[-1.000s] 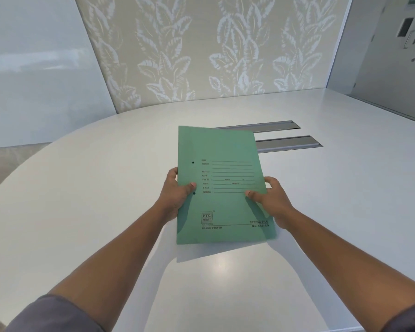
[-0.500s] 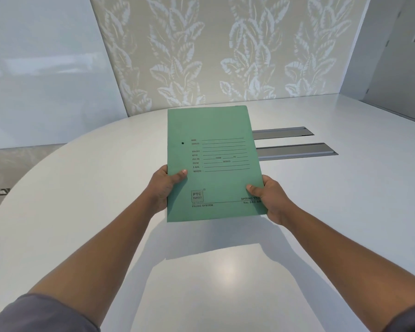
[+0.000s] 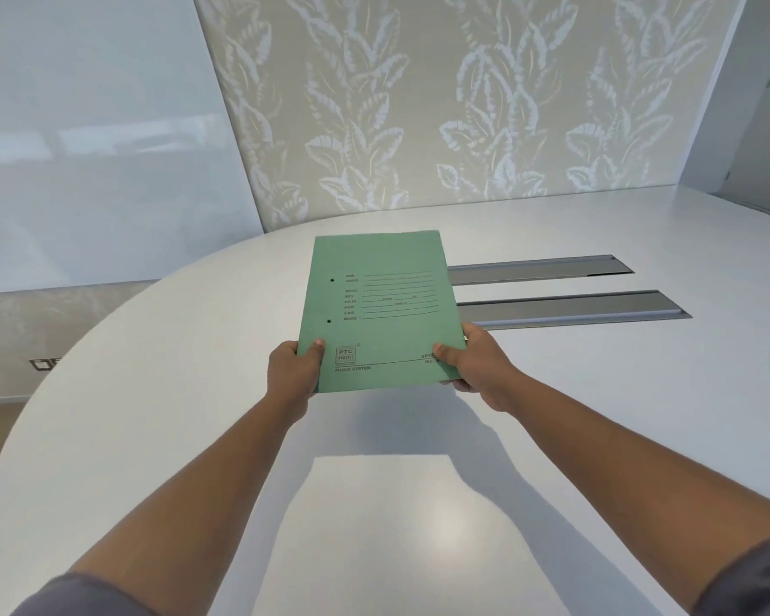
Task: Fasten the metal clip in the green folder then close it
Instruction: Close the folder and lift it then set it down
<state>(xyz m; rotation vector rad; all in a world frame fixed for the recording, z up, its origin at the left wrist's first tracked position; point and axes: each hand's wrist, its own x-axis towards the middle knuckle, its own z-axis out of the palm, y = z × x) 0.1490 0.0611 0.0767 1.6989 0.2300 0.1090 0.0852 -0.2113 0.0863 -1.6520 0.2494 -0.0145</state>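
The closed green card folder [image 3: 381,311], its printed front cover facing up, is held above the round white worktop [image 3: 161,415] by both hands at its near corners. The left hand [image 3: 293,375] pinches the near-left corner with the thumb on top, and the right hand [image 3: 474,364] pinches the near-right corner the same way. Beyond the right hand, two grey metal slot covers [image 3: 570,306] lie flush in the worktop.

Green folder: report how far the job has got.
Looks done: the green folder is shut, front cover facing up. Whether the metal clip inside is fastened cannot be seen. In hand: the left hand and right hand grip its near corners, holding it above the white table. Left: at most, setting it down.
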